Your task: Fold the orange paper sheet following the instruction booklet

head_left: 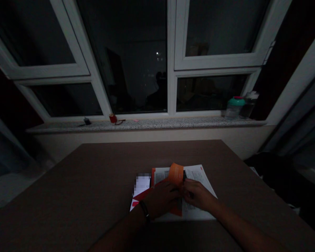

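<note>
An orange printed paper sheet (pixel 175 173) stands curled up over an open booklet (pixel 199 172) with white pages. My left hand (pixel 161 200), wearing a dark band at the wrist, reaches across the booklet's left part with its fingers bent against the orange sheet. Close beside it, my right hand (pixel 198 195) is closed, thumb and fingers pinched at the sheet's right edge. The two hands nearly meet, and in the dim light their fingertips are partly hidden. A red piece of paper (pixel 144 193) sticks out to the left from under my left hand.
A lit phone (pixel 142 183) lies left of the booklet on the brown table (pixel 94 182). Beyond the table, a granite windowsill (pixel 152 123) carries a small red jar (pixel 112 118), a small dark bottle (pixel 87 121) and a teal-lidded bottle (pixel 235 107) beside a clear bottle (pixel 249 104).
</note>
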Tool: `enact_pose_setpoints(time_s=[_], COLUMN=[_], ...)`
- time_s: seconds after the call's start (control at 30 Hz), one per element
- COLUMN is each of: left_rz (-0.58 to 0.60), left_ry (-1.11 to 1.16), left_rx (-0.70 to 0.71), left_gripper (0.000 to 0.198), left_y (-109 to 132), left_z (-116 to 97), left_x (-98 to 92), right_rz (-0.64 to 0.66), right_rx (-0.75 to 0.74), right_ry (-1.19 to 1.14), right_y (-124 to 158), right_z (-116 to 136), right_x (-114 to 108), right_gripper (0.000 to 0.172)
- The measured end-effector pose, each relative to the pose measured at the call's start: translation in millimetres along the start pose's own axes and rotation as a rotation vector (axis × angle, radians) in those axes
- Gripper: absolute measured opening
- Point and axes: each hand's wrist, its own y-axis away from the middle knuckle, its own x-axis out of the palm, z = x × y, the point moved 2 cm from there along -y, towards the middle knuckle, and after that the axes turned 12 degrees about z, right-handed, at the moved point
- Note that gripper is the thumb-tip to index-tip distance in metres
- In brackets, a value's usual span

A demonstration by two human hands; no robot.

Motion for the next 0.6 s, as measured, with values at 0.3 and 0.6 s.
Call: enact_pose_setpoints(time_s=[0.3,0.6], left_rz=[-0.003,-0.01], left_ry=[-0.014,-0.045], left_rx=[0.008,-0.023], left_gripper=[0.01,0.026], left_y=[-0.2,2.2], left_z=[-0.5,-3.6], left_x=[-2.4,-4.7], right_rz=[-0.183,-0.258], right_rx=[0.225,0.372], right_ry=[0.046,-0.239], right_y=[-5.1,-4.3], right_z=[-17.6,-21.6], right_x=[-1.2,-6.7], right_gripper=[0.016,0.009])
